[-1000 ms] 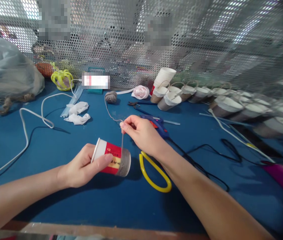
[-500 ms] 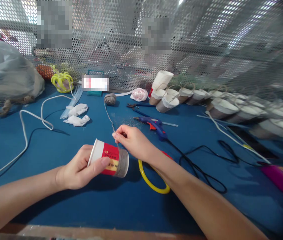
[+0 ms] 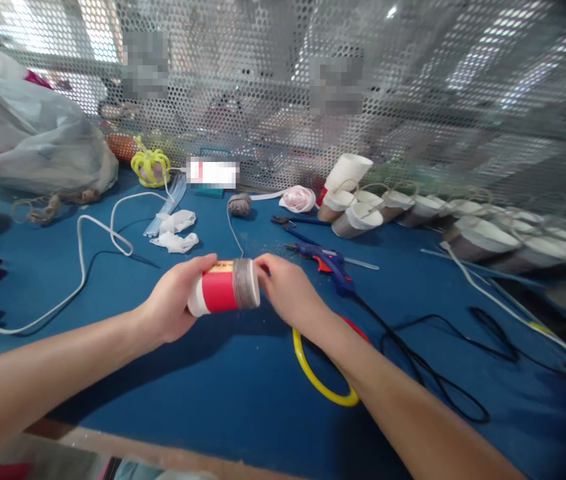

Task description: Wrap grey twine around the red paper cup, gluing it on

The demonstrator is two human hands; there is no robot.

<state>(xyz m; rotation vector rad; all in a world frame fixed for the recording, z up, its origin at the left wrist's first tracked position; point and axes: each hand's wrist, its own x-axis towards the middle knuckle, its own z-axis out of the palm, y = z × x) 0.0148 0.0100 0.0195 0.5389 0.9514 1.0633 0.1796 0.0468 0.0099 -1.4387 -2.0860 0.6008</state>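
Observation:
My left hand (image 3: 170,300) is wrapped around a red and white paper cup (image 3: 220,291), held on its side above the table. Grey yarn (image 3: 246,283) is wound in rows around the cup's base end, which points right. At that end, my right hand (image 3: 290,290) has its fingers curled against the cup's bottom edge; some fingertips are hidden. From the cup, a strand runs back to a grey yarn ball (image 3: 239,205) on the table.
A blue glue gun (image 3: 330,263) lies right of the cup, its black cord trailing. Pliers (image 3: 297,220) and a yellow ring (image 3: 313,373) are nearby. Several wrapped cups (image 3: 357,219) line the back right. A white cable (image 3: 81,267) crosses the left side.
The cup has turned about its length, its printed label rolling upward. My right hand has gone from pinching the yarn strand above to the cup's base. The view has shifted left.

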